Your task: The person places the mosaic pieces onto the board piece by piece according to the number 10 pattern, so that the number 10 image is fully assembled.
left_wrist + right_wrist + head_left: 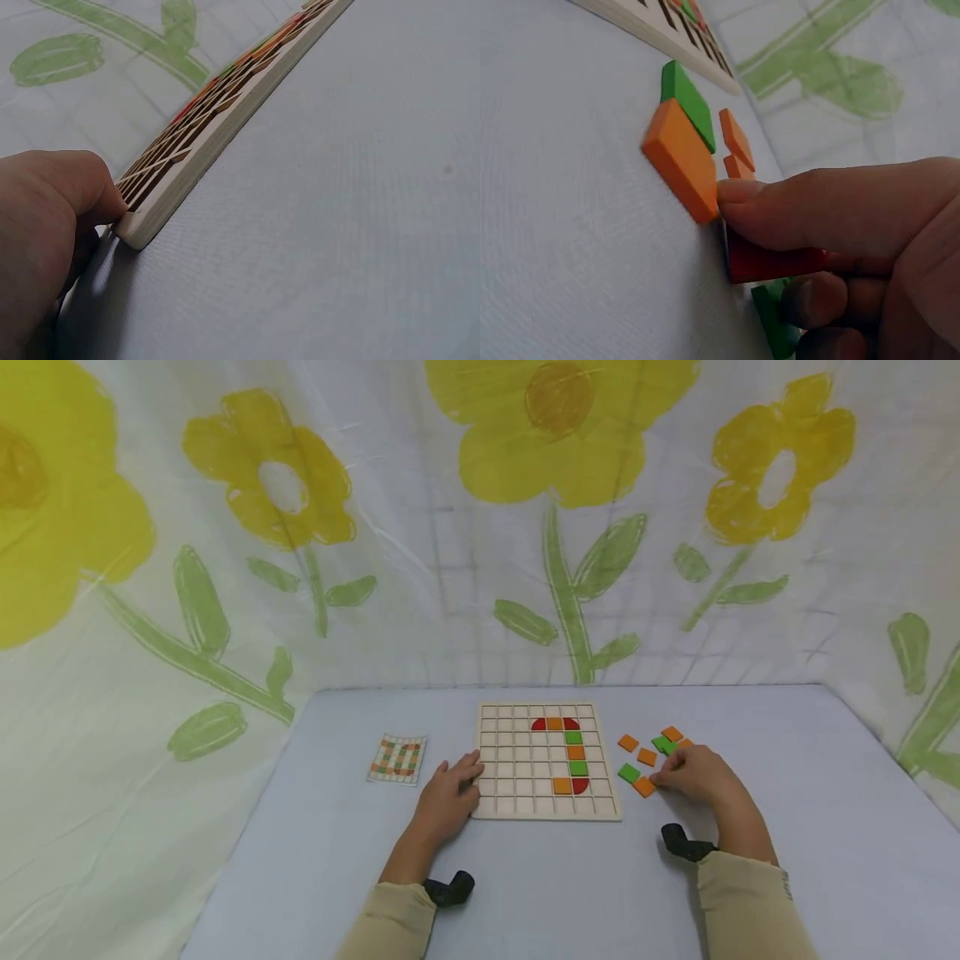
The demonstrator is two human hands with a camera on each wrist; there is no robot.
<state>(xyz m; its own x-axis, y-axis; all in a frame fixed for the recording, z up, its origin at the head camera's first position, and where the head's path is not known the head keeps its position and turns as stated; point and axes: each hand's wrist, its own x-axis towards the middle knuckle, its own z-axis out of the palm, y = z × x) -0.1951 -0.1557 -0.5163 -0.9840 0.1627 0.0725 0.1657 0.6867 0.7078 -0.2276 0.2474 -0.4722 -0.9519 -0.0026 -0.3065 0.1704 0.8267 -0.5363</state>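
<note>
A wooden grid board [517, 806] lies on the table, with red, orange and green tiles forming a hooked line on its right half. My left hand [447, 797] rests at the board's left edge, fingertips on the rim; in the left wrist view the thumb [97, 191] touches the board's corner [142, 229]. Right of the board, my right hand [697, 774] pinches a red tile [772, 259] between thumb and fingers, which partly cover it. Right beside the thumb is an orange tile [681, 161], next to a green tile [686, 105].
Loose orange tiles [628, 742] and green tiles [663, 745] lie scattered around the right hand. A pattern card [397, 760] with a coloured grid lies left of the board. Behind the table [555, 885] hangs a flower-printed curtain [420, 610].
</note>
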